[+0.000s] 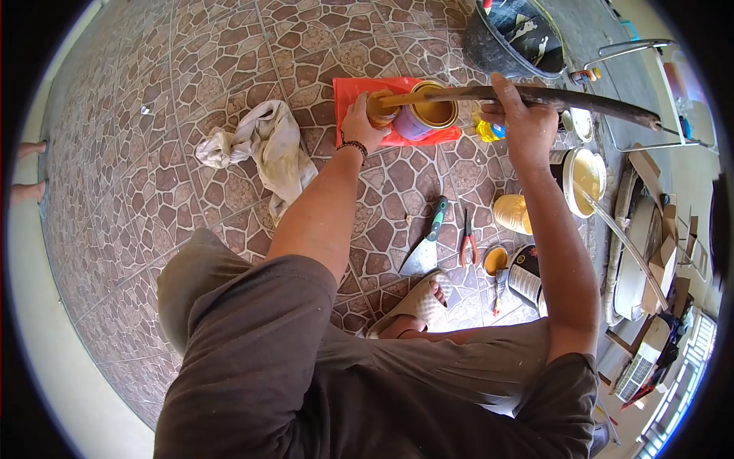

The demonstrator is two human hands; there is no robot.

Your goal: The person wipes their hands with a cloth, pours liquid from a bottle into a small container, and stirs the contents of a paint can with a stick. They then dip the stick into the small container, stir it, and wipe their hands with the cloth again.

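My right hand point(526, 122) grips a long dark stick point(566, 97), whose paint-coated tip reaches left over a small jar point(382, 109) of yellow-brown paint. Around that jar are the fingers of my left hand point(359, 126), which wears a bracelet on its wrist. Touching the jar's right side or close beside it stands an open paint can point(436, 112) with the same coloured paint inside. Both containers rest on a red plastic sheet point(348, 88) on the tiled floor.
A crumpled cloth point(277, 145) lies left. Nearer me are a scraper point(427, 241), pliers point(468, 241), a paint lid point(495, 260) and a brush point(500, 291). Right are a white bucket point(585, 182) and a yellow container point(512, 213); a black tub point(514, 38) stands beyond. Someone's feet show far left.
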